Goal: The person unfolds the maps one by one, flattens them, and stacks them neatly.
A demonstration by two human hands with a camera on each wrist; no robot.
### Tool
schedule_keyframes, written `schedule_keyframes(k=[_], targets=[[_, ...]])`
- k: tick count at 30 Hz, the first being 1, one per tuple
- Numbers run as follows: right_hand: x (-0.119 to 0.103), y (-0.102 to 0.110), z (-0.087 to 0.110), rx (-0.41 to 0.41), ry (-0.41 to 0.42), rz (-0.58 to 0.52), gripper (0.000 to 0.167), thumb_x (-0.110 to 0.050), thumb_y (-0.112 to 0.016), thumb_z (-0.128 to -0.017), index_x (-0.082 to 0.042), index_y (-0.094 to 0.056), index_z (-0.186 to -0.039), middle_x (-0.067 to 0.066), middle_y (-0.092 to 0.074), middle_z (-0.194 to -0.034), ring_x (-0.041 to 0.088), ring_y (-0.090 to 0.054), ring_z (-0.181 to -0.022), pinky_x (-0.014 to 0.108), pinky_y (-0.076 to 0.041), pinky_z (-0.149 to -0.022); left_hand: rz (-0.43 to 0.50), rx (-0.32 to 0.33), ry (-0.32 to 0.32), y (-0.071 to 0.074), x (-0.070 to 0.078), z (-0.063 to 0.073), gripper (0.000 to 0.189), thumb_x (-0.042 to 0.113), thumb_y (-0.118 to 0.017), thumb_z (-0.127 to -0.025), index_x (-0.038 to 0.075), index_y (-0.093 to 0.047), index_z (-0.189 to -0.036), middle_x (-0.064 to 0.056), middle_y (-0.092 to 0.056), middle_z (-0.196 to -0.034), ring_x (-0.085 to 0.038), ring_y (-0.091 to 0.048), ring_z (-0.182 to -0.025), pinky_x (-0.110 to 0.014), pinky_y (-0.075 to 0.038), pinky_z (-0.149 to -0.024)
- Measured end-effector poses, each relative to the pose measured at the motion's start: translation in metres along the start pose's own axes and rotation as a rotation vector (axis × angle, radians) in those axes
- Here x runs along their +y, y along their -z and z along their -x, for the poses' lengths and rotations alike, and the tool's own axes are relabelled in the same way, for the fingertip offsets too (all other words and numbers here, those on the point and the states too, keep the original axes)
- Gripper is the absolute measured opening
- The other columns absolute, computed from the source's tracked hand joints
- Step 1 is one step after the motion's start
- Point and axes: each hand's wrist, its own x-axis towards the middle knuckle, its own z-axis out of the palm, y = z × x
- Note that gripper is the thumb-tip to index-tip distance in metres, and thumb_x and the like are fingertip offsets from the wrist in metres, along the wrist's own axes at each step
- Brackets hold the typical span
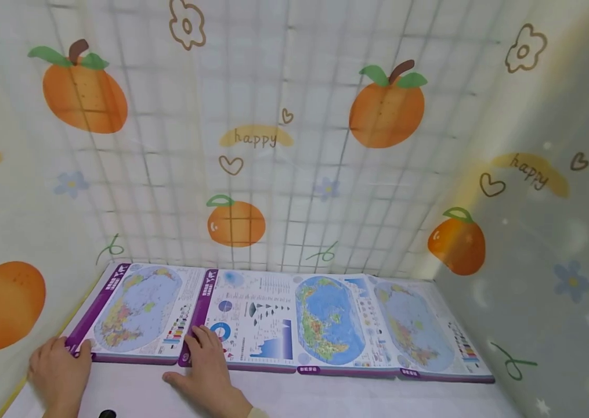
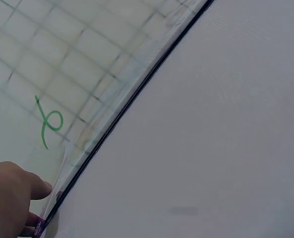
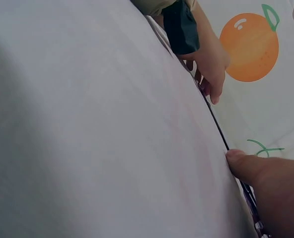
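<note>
Glossy printed world maps with purple spines lie in a row across the table in the head view. My left hand (image 1: 61,371) is at the near left corner of the leftmost map (image 1: 137,310), its fingers and thumb touching that corner. My right hand (image 1: 208,371) rests its fingers on the near left corner of the second map panel (image 1: 270,313), which carries charts; its thumb points left, in front of the maps' near edge. Farther right are a blue relief map (image 1: 331,319) and another political map (image 1: 416,328). Only the left thumb and parts of fingers show in the left wrist view.
A sheer curtain (image 1: 284,191) printed with oranges hangs over a wire grid behind and on both sides. The white tabletop (image 1: 132,386) shows along the front. Part of a small black round object (image 1: 108,414) shows at the bottom edge.
</note>
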Motion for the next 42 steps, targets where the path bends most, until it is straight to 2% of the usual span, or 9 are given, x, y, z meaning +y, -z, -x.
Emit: schedule_keyframes(k=[3,6,15,25,30,37,39,42], targets=[[0.000,-0.001,0.000,0.003,-0.009,-0.011,0.082,-0.063,-0.081,-0.083,-0.011,-0.062,-0.144,0.006,-0.057,-0.153,0.025,-0.049,-0.144,0.047,-0.039,-0.123,0.058,0.059,0.002,-0.002,-0.003,-0.001,0.048,0.016,-0.065,-0.097,-0.022,-0.052,-0.125,-0.043,-0.052,-0.130,-0.059,-0.038,-0.130,-0.065,-0.027,-0.114],[0.000,-0.001,0.000,-0.011,-0.030,-0.017,0.082,-0.063,-0.081,-0.083,-0.013,-0.062,-0.145,0.002,-0.056,-0.154,0.023,-0.048,-0.145,0.045,-0.038,-0.123,0.108,0.091,0.003,-0.003,-0.006,-0.001,0.045,0.012,-0.067,-0.096,-0.021,-0.054,-0.122,-0.043,-0.054,-0.126,-0.059,-0.040,-0.126,-0.064,-0.027,-0.113],[0.002,0.002,-0.002,-0.033,-0.020,-0.042,0.081,-0.060,-0.081,-0.084,-0.014,-0.060,-0.148,-0.003,-0.058,-0.153,0.018,-0.048,-0.147,0.046,-0.038,-0.124,0.119,0.088,0.003,-0.005,-0.008,-0.002,0.043,0.010,-0.069,-0.094,-0.020,-0.054,-0.121,-0.043,-0.054,-0.123,-0.058,-0.040,-0.123,-0.063,-0.026,-0.111],[0.007,-0.002,0.000,-0.006,0.029,-0.038,0.085,-0.063,-0.079,-0.085,-0.010,-0.057,-0.149,0.001,-0.059,-0.154,0.019,-0.050,-0.147,0.045,-0.037,-0.124,0.185,0.146,-0.019,-0.006,-0.004,0.001,0.043,0.005,-0.072,-0.088,-0.022,-0.055,-0.117,-0.046,-0.055,-0.115,-0.059,-0.042,-0.115,-0.064,-0.027,-0.104],[0.007,-0.003,-0.002,0.017,0.031,-0.055,0.085,-0.062,-0.078,-0.086,-0.008,-0.057,-0.149,0.002,-0.059,-0.153,0.019,-0.052,-0.145,0.042,-0.038,-0.124,0.198,0.193,-0.058,-0.006,-0.004,0.001,0.038,0.003,-0.072,-0.085,-0.021,-0.057,-0.110,-0.046,-0.056,-0.109,-0.060,-0.045,-0.110,-0.063,-0.029,-0.100],[0.008,-0.004,0.000,0.057,0.027,-0.090,0.086,-0.059,-0.080,-0.085,-0.004,-0.058,-0.147,0.007,-0.061,-0.150,0.022,-0.054,-0.142,0.038,-0.043,-0.120,0.156,0.174,-0.060,-0.004,-0.002,0.001,0.033,0.006,-0.068,-0.086,-0.021,-0.057,-0.103,-0.047,-0.057,-0.105,-0.059,-0.045,-0.107,-0.062,-0.028,-0.100],[0.008,-0.003,0.000,0.048,0.008,-0.123,0.086,-0.058,-0.081,-0.085,-0.004,-0.057,-0.148,0.006,-0.060,-0.152,0.022,-0.053,-0.143,0.038,-0.043,-0.120,0.150,0.177,-0.061,-0.005,-0.002,0.002,0.033,0.007,-0.068,-0.087,-0.020,-0.058,-0.103,-0.047,-0.058,-0.106,-0.059,-0.045,-0.106,-0.062,-0.029,-0.100],[0.010,0.000,0.001,0.016,-0.029,-0.178,0.087,-0.058,-0.082,-0.085,-0.006,-0.056,-0.150,0.006,-0.057,-0.155,0.021,-0.050,-0.146,0.038,-0.042,-0.121,0.125,0.152,-0.029,-0.005,0.001,0.002,0.034,0.009,-0.069,-0.088,-0.019,-0.059,-0.104,-0.046,-0.058,-0.108,-0.058,-0.044,-0.110,-0.062,-0.028,-0.101]])
